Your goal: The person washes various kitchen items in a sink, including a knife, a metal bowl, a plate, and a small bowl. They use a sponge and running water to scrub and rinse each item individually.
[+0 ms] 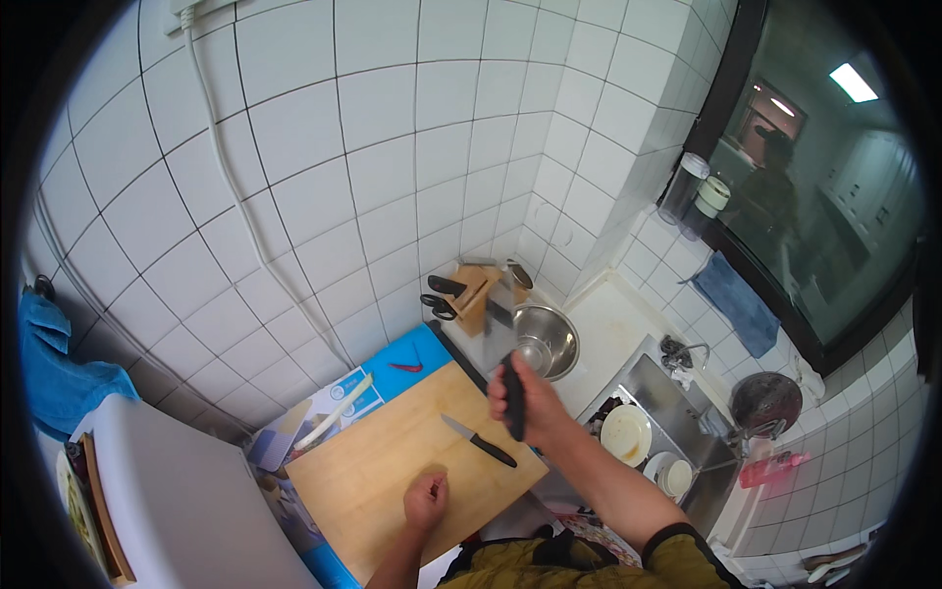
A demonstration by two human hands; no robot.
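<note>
My right hand (537,412) grips the black handle of a cleaver (513,401), raised over the board's right edge. Its broad blade points up toward the knife block and looks blurred. My left hand (426,502) rests loosely fisted on the wooden cutting board (368,478), with nothing visible in it. Between the hands lies a small kitchen knife (482,443) with a black handle, its blade pointing to the far side. Beyond the board, a pale scallion stalk (335,412) and a red chili pepper (407,367) lie on a blue printed surface.
A wooden knife block (469,309) with scissors (439,306) stands against the tiled wall, beside a steel bowl (561,340). At right, the sink (651,375) holds a stained plate (625,436) and small bowls (675,478). A white appliance (191,478) borders the left side.
</note>
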